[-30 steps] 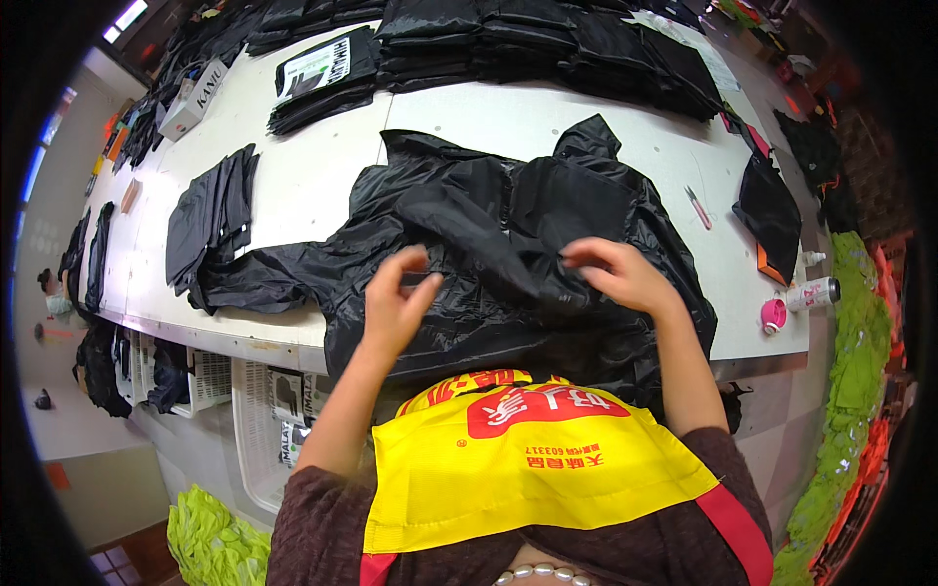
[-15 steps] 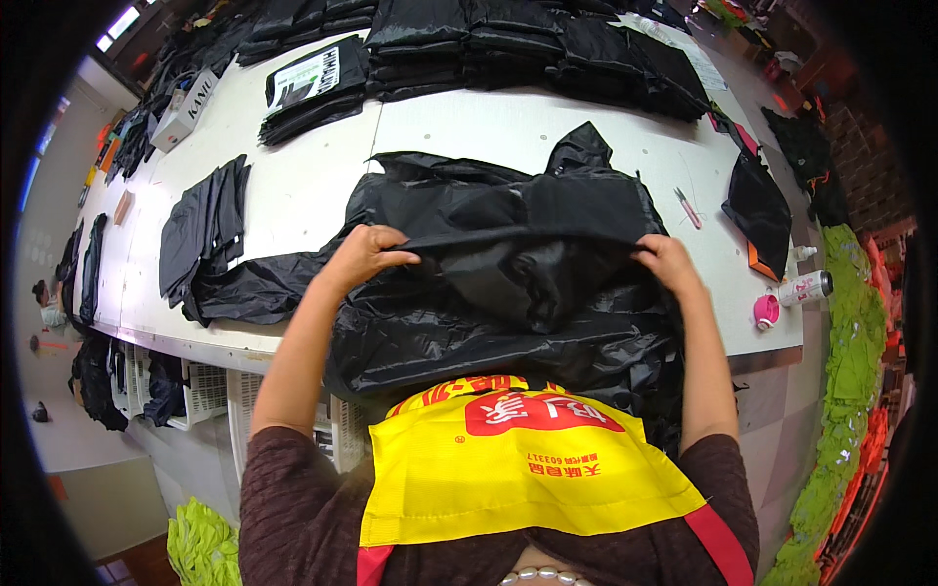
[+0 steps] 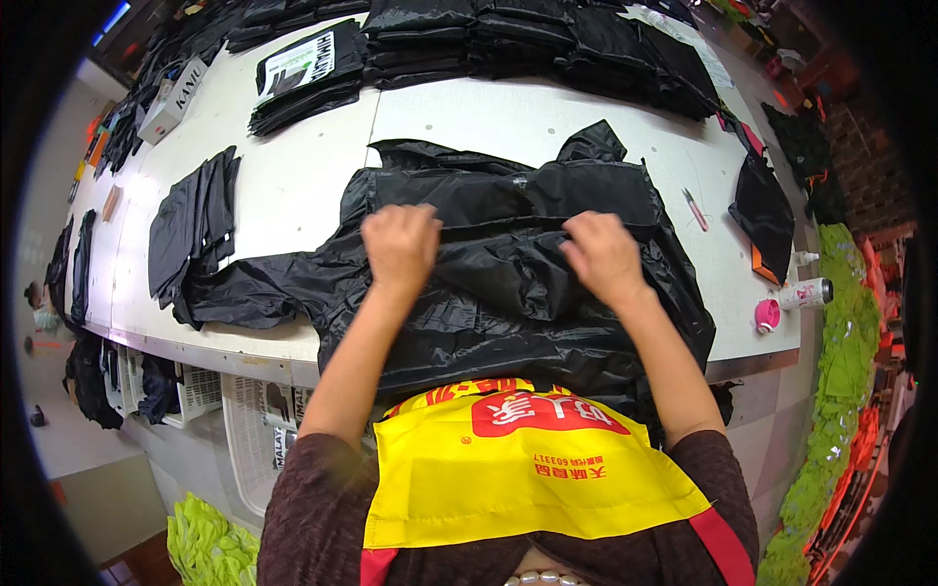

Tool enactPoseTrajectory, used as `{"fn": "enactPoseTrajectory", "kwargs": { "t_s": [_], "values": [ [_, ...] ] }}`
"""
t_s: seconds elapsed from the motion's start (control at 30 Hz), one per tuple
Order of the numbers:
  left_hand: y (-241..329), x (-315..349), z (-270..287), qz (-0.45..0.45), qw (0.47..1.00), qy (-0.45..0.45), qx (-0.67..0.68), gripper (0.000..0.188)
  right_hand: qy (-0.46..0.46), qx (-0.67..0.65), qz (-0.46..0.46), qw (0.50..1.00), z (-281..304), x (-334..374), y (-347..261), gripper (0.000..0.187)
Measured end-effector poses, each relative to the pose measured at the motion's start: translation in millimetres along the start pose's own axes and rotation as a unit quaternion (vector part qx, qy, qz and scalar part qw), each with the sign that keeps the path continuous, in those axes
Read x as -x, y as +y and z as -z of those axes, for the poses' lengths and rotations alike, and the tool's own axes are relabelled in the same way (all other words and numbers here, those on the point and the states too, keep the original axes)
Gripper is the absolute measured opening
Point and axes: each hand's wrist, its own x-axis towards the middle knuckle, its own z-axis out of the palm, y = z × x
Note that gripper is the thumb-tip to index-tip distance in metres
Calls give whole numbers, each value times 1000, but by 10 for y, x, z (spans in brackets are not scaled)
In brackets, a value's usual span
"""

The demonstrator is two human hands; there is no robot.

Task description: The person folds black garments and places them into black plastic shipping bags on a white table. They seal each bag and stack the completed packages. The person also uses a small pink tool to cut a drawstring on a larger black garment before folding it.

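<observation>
A thin, shiny black jacket (image 3: 469, 327) lies rumpled across the table edge in front of me, one sleeve (image 3: 259, 293) stretched out to the left. Over its upper part, my left hand (image 3: 401, 249) is closed, knuckles up. My right hand (image 3: 606, 256) is curled above the right half and slightly blurred. A crease in the cloth runs between the two hands. The fingertips are turned down, so whether they pinch cloth is hidden. Beyond the hands lies a flat, smooth black panel (image 3: 581, 195) of the jacket.
Folded black garments (image 3: 195, 220) lie at the left. Packed black bundles (image 3: 420, 44) are stacked along the back. Pink-handled snips (image 3: 695, 210), a black pouch (image 3: 762, 210) and a white bottle (image 3: 806, 293) sit at the right. White crates (image 3: 244, 439) stand below the table's left side.
Both hands have moved closer together and lie over the cloth. The edge that they held taut has dropped, and the jacket lies flatter.
</observation>
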Motion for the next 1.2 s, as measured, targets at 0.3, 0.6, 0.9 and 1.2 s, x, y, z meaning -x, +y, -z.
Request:
{"fn": "enactPoseTrajectory", "kwargs": {
  "t_s": [0.3, 0.6, 0.9, 1.2],
  "values": [
    [807, 733, -552, -171, 881, -346, 272, 35, -536, -46, -135, 832, -65, -223, -155, 58],
    [685, 803, -397, -160, 738, -539, 373, 27, -279, 83, -163, 943, -1188, -220, 492, 79],
    [653, 447, -519, -45, 932, -314, 174, 49, -170, 86, -118, 975, -757, 83, -158, 62],
    [612, 518, -633, -44, 952, -292, 84, 69, -142, 116, -206, 961, -751, 466, -56, 73]
  ]
}}
